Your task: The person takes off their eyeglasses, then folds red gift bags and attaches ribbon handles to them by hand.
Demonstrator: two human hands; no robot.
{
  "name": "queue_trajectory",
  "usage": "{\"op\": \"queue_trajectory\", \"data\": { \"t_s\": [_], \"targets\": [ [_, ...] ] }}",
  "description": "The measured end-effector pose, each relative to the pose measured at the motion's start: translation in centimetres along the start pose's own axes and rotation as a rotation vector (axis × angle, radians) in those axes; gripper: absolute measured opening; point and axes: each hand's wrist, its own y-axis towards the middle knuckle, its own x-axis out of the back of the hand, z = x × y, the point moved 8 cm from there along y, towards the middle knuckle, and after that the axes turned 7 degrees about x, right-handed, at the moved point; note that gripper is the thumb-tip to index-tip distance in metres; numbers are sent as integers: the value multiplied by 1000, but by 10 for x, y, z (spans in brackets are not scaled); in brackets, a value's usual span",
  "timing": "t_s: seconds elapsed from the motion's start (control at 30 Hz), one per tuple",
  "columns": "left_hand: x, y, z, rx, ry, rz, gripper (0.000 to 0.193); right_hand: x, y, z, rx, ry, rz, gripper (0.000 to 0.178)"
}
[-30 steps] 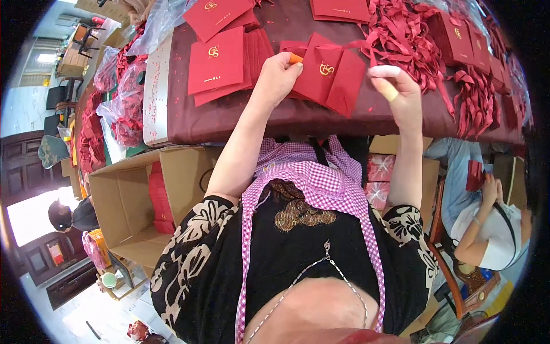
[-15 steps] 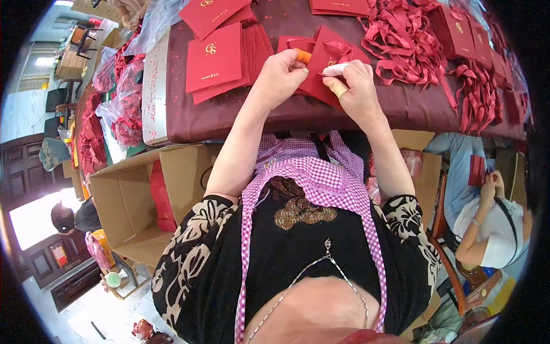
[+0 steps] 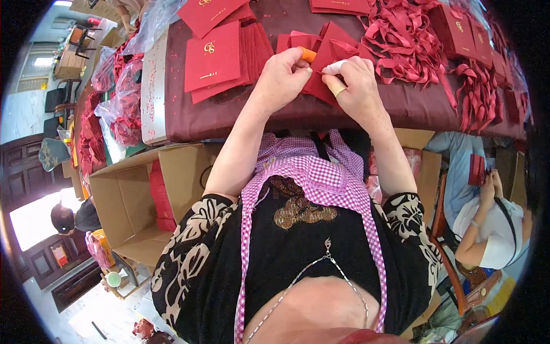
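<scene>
Your counter (image 3: 401,106), draped in a dark maroon cloth, carries the work: a stack of red gilt-marked folders (image 3: 215,57) to your left, a tangled heap of red ribbons (image 3: 407,40) to your right, and more red envelopes beyond. An open cardboard box (image 3: 129,200) stands below the counter's near edge on your left; a seated person in white (image 3: 495,229) works apart at lower right. Against the picture a second back, your hands have closed in: your right hand (image 3: 358,86) then stood well clear to the right, and it now sits just beside your left hand (image 3: 283,71) over the one red folded envelope (image 3: 323,63) at the centre of the near edge. Both sets of fingers are pinched on that envelope's flap, the left thumb in an orange cot (image 3: 307,54), the right forefinger in a white wrap (image 3: 334,67). In my judgement the envelope has passed from being fetched to being worked, most likely a fold or a ribbon fitting; the ribbon's exact seat cannot be told.
</scene>
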Motion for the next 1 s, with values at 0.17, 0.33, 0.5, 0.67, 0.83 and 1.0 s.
{"op": "queue_trajectory", "data": {
  "t_s": [0.17,0.33,0.5,0.67,0.83,1.0],
  "targets": [
    [-3,-1,-5,-10,33,-9,23,1,3,2,19,-23,13,8],
    [-5,-4,-12,-82,206,-96,26,2,6,5,19,-59,41,8],
    [-8,-11,-22,-222,280,-219,25,1,12,15,79,-154,86,8],
    [-11,-14,-29,-284,350,-320,24,-9,15,30,191,-495,156,7],
    [-11,-13,-16,-191,319,-324,25,-14,12,1,11,-114,164,9],
    [-7,-10,-9,-122,133,-286,23,-8,8,-11,-151,110,161,10]
  ]
}}
